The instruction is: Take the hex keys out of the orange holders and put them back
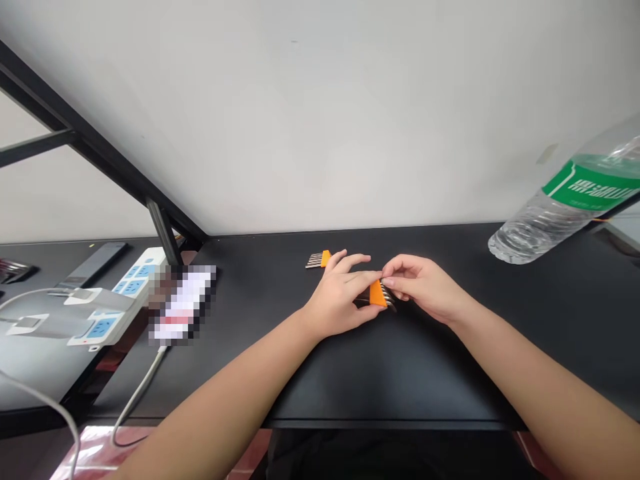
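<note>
An orange holder with a row of metal pieces lies on the black table, between my two hands. My left hand grips it from the left, thumb at its near end and a finger at its far end, the other fingers stretched out. At its right side, my right hand pinches at the far end of the metal row; what sits between thumb and forefinger is too small to tell. Behind my left hand lies a second orange holder with several thin metal pieces pointing left.
A water bottle with a green label stands at the right. To the left are a pixelated phone-like object with a white cable, a power strip with plugged-in chargers, a dark phone and a black metal frame. A pale wall rises behind.
</note>
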The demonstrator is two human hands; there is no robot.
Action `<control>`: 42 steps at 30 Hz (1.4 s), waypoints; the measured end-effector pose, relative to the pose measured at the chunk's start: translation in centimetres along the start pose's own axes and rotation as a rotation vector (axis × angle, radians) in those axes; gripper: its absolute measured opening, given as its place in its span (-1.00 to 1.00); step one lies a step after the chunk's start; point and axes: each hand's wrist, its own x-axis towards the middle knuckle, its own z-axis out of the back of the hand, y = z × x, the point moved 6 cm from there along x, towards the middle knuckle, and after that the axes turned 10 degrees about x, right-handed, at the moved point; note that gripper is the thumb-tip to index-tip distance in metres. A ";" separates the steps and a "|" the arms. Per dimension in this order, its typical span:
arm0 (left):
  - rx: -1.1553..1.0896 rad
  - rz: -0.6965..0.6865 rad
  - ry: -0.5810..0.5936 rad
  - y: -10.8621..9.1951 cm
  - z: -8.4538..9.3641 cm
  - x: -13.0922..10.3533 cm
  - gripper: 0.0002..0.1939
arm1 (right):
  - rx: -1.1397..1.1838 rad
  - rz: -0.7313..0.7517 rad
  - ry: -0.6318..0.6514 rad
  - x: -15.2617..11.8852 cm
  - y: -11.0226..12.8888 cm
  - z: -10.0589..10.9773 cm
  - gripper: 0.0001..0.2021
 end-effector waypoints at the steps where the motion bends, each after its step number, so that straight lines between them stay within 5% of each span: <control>1: -0.002 0.025 0.006 0.3 -0.1 0.0 -0.50 | -0.105 0.033 -0.025 0.0 0.3 0.6 -0.80; 4: -0.046 0.111 0.043 1.2 -0.3 0.1 -0.48 | -0.678 0.163 -0.109 -0.3 1.6 2.9 -0.86; 6: -0.115 0.149 0.079 1.7 -0.5 0.0 -0.47 | -1.010 0.101 -0.087 -0.4 1.4 4.3 -0.84; 12: -0.278 0.268 0.123 2.7 -1.4 -0.2 -0.41 | -1.341 -0.117 0.081 -0.8 0.0 3.5 -0.90; 16: -0.263 0.270 0.136 2.7 -1.6 -0.2 -0.53 | -1.316 -0.025 0.025 -0.6 0.4 1.3 -0.88; 25: -0.191 0.244 0.132 2.5 -1.3 0.0 -0.52 | -0.928 0.442 0.022 -1.1 2.3 -0.1 -0.90; 42: -0.078 0.165 0.138 1.6 -1.2 0.2 -0.54 | -1.238 0.464 0.048 -2.0 2.2 -1.0 -0.68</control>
